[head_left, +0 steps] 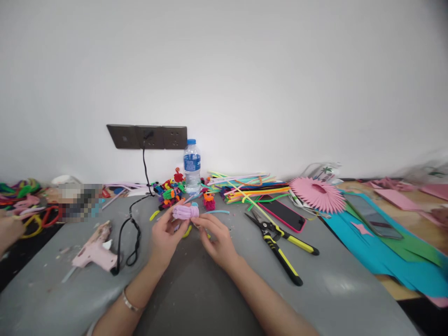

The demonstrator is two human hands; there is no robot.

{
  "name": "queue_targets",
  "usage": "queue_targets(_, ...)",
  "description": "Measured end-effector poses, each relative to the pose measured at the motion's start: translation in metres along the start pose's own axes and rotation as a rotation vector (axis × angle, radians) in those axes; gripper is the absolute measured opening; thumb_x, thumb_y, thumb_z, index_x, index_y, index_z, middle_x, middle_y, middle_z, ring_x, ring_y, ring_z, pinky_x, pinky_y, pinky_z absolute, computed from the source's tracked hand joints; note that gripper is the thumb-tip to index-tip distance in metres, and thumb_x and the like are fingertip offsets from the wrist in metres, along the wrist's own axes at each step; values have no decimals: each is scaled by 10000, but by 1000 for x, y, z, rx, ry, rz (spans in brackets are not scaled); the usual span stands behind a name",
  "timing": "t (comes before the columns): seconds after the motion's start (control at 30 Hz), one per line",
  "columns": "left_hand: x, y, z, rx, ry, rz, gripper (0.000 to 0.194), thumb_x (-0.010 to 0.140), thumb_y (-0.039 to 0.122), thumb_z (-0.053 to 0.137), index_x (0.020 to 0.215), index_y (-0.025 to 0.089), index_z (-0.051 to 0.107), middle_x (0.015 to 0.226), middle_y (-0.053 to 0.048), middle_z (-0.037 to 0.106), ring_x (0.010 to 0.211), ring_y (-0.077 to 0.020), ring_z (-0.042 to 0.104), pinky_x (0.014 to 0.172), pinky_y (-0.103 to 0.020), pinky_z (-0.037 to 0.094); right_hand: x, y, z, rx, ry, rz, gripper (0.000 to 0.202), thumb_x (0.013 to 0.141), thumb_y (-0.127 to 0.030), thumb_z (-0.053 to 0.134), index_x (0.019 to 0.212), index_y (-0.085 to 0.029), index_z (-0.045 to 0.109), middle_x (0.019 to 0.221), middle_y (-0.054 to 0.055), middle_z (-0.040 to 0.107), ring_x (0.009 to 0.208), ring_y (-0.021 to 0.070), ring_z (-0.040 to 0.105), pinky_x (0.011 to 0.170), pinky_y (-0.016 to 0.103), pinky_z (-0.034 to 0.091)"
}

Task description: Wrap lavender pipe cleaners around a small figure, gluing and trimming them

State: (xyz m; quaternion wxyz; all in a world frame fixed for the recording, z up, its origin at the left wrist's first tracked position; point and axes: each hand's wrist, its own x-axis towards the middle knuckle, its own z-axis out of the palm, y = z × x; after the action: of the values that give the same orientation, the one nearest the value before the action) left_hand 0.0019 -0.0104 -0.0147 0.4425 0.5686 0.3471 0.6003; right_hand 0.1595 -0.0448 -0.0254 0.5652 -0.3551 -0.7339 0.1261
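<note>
A small lavender bundle of bent pipe cleaners [185,212], with a bit of light blue on top, is held up over the grey table [196,298]. My left hand [164,238] grips its left side between thumb and fingers. On the other side, my right hand [220,240] has its fingertips pinched against the bundle's right edge. Partly hidden behind the hands lie a yellow pipe cleaner piece [187,231] and a light blue one [220,212]. Small colourful pipe cleaner figures [171,193] stand just beyond.
A pink glue gun [96,252] with a black cord lies left. Yellow-black cutters [276,238] and a pink-cased phone [285,214] are right. Behind stand a water bottle [192,165] and loose pipe cleaners [248,186]. Another person's hand [10,231] shows far left.
</note>
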Motion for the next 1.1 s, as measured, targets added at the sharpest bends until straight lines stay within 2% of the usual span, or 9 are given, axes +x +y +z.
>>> queue_targets(0.3, 0, 1, -1, -17, -12, -42, 434, 766, 244, 759, 1189, 183, 689, 1162, -90, 762, 1077, -247, 719, 951, -352, 590, -1, 0, 1, 74, -12, 26, 407, 948, -54, 431, 1253, -239, 627, 1063, 108, 683, 1034, 199, 657, 859, 338, 550)
queue_targets(0.6, 2, 11, 1, -77, 20, -179, 373, 701, 264, 803, 1065, 213, 741, 1126, -91, 773, 1074, -283, 709, 1000, -405, 553, 0, -1, 0, 118, -37, 21, 424, 967, -48, 387, 1267, -246, 612, 1034, 100, 671, 972, 191, 652, 821, 323, 545)
queue_targets(0.9, 3, 1, 0, -85, 42, -163, 429, 690, 286, 793, 1093, 157, 719, 1109, -112, 773, 1041, -281, 727, 980, -410, 561, -1, 0, -1, 105, -42, 7, 407, 964, -58, 413, 1259, -254, 612, 1026, 91, 640, 897, 175, 639, 803, 305, 538)
queue_targets(1.1, 5, -4, -2, -148, 71, -204, 484, 679, 299, 812, 1126, 148, 703, 1144, -134, 761, 1071, -285, 717, 1006, -421, 543, -2, 0, 0, 103, 18, 40, 330, 948, -72, 458, 1206, -242, 573, 933, 57, 649, 822, 168, 627, 755, 279, 521)
